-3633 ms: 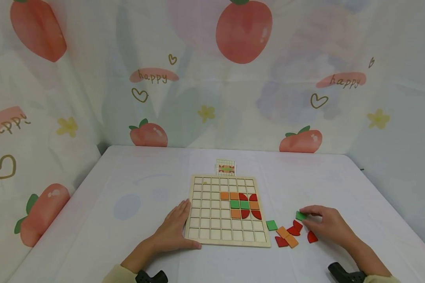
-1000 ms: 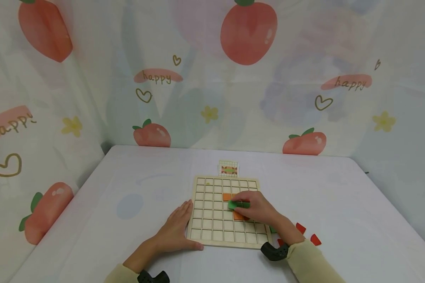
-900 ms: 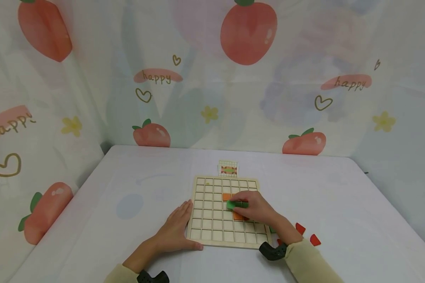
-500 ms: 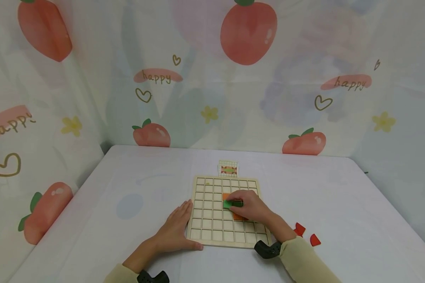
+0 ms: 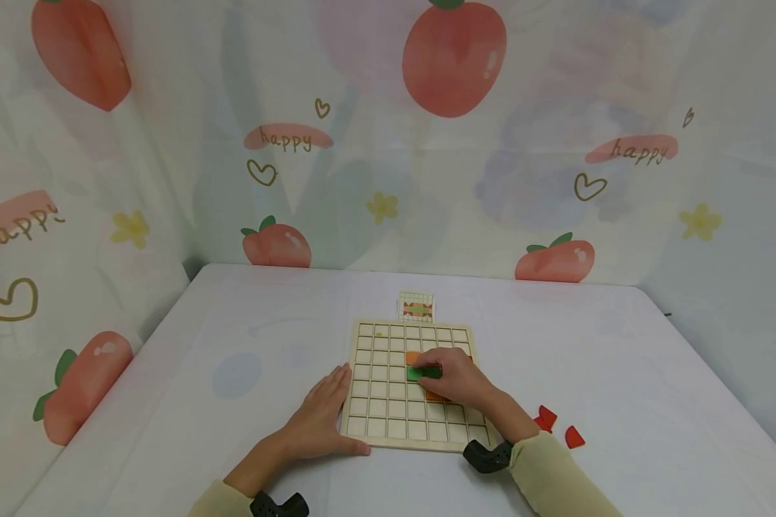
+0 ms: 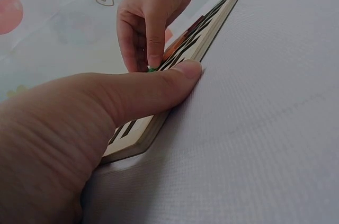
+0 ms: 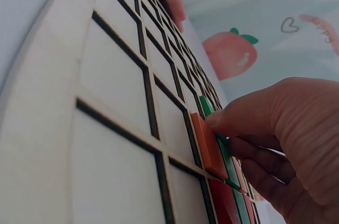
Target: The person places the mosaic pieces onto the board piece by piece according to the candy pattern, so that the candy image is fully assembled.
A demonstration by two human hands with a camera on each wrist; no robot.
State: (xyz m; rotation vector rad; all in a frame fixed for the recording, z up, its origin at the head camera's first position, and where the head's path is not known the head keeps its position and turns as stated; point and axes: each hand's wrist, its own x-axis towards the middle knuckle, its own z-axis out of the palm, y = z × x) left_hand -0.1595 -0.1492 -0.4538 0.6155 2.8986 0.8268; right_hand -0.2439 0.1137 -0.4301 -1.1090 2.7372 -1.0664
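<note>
A wooden grid board [image 5: 378,409] lies on the white table. My left hand [image 5: 320,420] rests around its near left corner, fingers straight along the left side; the thumb [image 6: 159,87] lies along the front edge in the left wrist view. With thumb and fingertips, my right hand [image 5: 459,377] pinches a green square tile [image 5: 414,373] at a cell below an orange tile [image 5: 412,357]. The right wrist view shows the green tile [image 7: 205,105] under the thumb, beside another orange tile [image 7: 209,147] and a red piece [image 7: 223,203]. The right hand hides most of the other placed tiles.
A small pattern card [image 5: 417,307] touches or nearly meets the board's far edge. Loose red pieces [image 5: 574,436] lie to the right of the board, partly behind the right forearm. A printed curtain [image 5: 427,179] stands behind the table.
My right hand has carried the green tile from the loose pieces at right onto the board, then slid it left and lowered it at a cell. My left hand keeps its place.
</note>
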